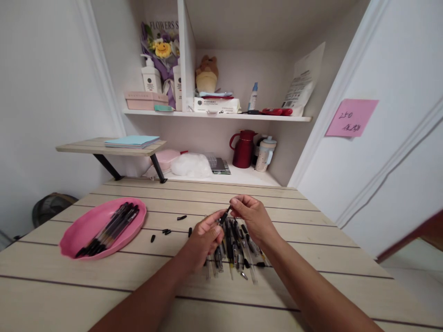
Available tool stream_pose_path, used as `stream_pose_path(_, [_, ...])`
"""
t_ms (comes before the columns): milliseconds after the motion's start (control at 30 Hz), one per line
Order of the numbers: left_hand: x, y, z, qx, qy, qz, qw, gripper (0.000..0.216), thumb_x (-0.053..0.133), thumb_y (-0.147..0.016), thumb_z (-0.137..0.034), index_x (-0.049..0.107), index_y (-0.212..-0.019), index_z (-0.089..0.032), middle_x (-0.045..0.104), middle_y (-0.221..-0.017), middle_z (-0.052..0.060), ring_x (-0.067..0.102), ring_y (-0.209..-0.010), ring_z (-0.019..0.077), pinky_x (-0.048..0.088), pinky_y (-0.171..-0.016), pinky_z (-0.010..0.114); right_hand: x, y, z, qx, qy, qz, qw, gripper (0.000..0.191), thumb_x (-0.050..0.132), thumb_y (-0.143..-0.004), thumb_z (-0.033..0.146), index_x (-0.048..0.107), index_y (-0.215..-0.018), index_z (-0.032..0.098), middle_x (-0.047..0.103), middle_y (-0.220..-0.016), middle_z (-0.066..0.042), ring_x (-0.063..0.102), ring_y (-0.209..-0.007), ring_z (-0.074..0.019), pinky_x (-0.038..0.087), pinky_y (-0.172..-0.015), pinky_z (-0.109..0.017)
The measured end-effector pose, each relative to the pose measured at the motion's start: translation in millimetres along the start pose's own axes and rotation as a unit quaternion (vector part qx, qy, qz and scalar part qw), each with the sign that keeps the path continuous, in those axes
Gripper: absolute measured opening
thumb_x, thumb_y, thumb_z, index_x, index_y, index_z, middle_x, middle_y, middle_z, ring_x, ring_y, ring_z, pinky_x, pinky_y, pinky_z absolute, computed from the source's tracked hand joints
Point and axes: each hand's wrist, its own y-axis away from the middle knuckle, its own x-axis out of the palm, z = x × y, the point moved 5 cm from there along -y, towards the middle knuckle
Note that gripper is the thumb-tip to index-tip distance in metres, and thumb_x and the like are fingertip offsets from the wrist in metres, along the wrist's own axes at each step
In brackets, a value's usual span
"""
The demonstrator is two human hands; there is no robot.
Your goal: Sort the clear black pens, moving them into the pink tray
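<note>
Over the middle of the table, my left hand (207,233) is closed around a pen (224,216) with a black end pointing up and to the right. The thumb and forefinger of my right hand (254,216) pinch at that upper end; whether a separate small part is between them is hidden. Right below both hands lies a pile of pen parts (237,249), with clear barrels, black pieces and thin refills, partly covered by my hands. Left of the pile are several loose black pen caps (166,231). A pink tray (67,235) further left bears a bundle of black-and-clear pens (110,229).
A small raised shelf (79,145) on black legs stands at the table's back left, with blue paper (133,140) on it. Behind the table, a cabinet holds a plastic bag (191,165), a red jug (244,150) and a tumbler (266,154). A pink note (353,118) is on the right wall.
</note>
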Motion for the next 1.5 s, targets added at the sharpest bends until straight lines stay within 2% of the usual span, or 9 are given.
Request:
stream_pose_path(200, [-1.2,-0.3,0.9,-0.008,-0.003,-0.005,1.000,0.058,0.058,-0.070,-0.037,0.039,-0.124,-0.023,0.043,-0.059,-0.006,0.020,-0.036,0.0009,0.012,-0.034,0.016,-1.5,-0.7,1.6,-0.006,-0.019,0.001,1.000,0.025,0.065,-0.063,0.039,0.061,-0.074,0.017,0.058,-0.064,0.001,0.050,-0.050,-0.0080,0.041,-0.053,-0.023])
stream_pose_path(333, [-2.8,0.0,0.5,-0.005,0.000,-0.011,1.000,0.060,0.056,-0.071,-0.037,0.037,-0.126,-0.025,0.043,-0.060,-0.006,0.020,-0.036,0.0011,0.012,-0.034,0.016,2.9,0.5,-0.1,0.017,-0.014,0.041,0.999,0.029,0.069,-0.057,0.034,0.063,-0.079,0.016,0.061,-0.068,-0.001,0.052,-0.056,-0.0095,0.043,-0.058,-0.025])
stream_pose_path(500, [-2.2,0.2,-0.5,-0.009,-0.016,-0.010,1.000,0.058,0.056,-0.071,-0.037,0.039,-0.125,-0.023,0.042,-0.058,-0.006,0.019,-0.036,0.0014,0.012,-0.034,0.016,5.0,1.2,-1.7,0.023,-0.016,0.055,0.998,0.022,0.070,-0.057,0.032,0.062,-0.070,0.017,0.057,-0.058,0.002,0.049,-0.053,-0.0089,0.040,-0.054,-0.024])
stream_pose_path(633, [-1.5,0.1,-2.6,0.000,-0.021,-0.009,1.000,0.057,0.056,-0.071,-0.036,0.039,-0.124,-0.023,0.043,-0.058,-0.006,0.020,-0.036,0.0014,0.012,-0.035,0.016,5.8,3.1,2.0,-0.015,0.000,0.040,0.999,0.018,0.067,-0.062,0.032,0.058,-0.066,0.017,0.054,-0.057,0.003,0.047,-0.053,-0.0091,0.039,-0.054,-0.024])
stream_pose_path(733, [-2.3,0.5,-3.6,0.003,-0.025,-0.008,1.000,0.055,0.055,-0.072,-0.035,0.039,-0.124,-0.024,0.043,-0.058,-0.006,0.019,-0.036,0.0015,0.011,-0.035,0.017,6.0,4.8,9.9,-0.082,0.049,0.028,0.995,0.014,0.064,-0.064,0.029,0.059,-0.070,0.017,0.056,-0.064,0.000,0.049,-0.059,-0.0110,0.040,-0.058,-0.025])
stream_pose_path(800, [-2.0,1.1,-3.6,0.006,-0.031,-0.004,0.999,0.054,0.055,-0.073,-0.034,0.040,-0.124,-0.023,0.043,-0.057,-0.006,0.019,-0.036,0.0015,0.011,-0.035,0.017,4.1,3.6,13.1,-0.093,0.048,0.023,0.994,0.015,0.063,-0.065,0.028,0.060,-0.074,0.017,0.058,-0.069,-0.001,0.050,-0.060,-0.0113,0.041,-0.059,-0.026])
stream_pose_path(1000, [1.2,2.0,2.0,-0.001,-0.040,-0.004,0.999,0.054,0.055,-0.073,-0.032,0.041,-0.123,-0.021,0.043,-0.054,-0.007,0.018,-0.035,0.0013,0.010,-0.035,0.017,-17.3,-6.4,16.3,-0.058,-0.040,-0.041,0.997,0.021,0.067,-0.062,0.027,0.058,-0.078,0.017,0.055,-0.066,0.002,0.050,-0.055,-0.0077,0.041,-0.056,-0.023])
stream_pose_path(1200, [-3.3,0.5,0.2,0.001,-0.014,-0.003,1.000,0.053,0.053,-0.074,-0.036,0.039,-0.124,-0.023,0.044,-0.059,-0.006,0.019,-0.036,0.0010,0.011,-0.035,0.016,-10.1,-2.6,6.7,0.043,-0.056,0.024,0.997,0.020,0.066,-0.062,0.031,0.054,-0.069,0.016,0.054,-0.060,0.003,0.050,-0.047,-0.0064,0.038,-0.046,-0.020])
stream_pose_path(1500, [-4.2,0.5,0.2,-0.001,0.001,0.005,1.000,0.050,0.053,-0.075,-0.035,0.040,-0.122,-0.024,0.044,-0.061,-0.005,0.021,-0.036,0.0009,0.011,-0.034,0.016,4.0,1.9,-3.8,0.063,-0.014,0.083,0.994,0.020,0.063,-0.065,0.029,0.062,-0.079,0.015,0.053,-0.052,0.004,0.047,-0.042,-0.0054,0.037,-0.044,-0.019])
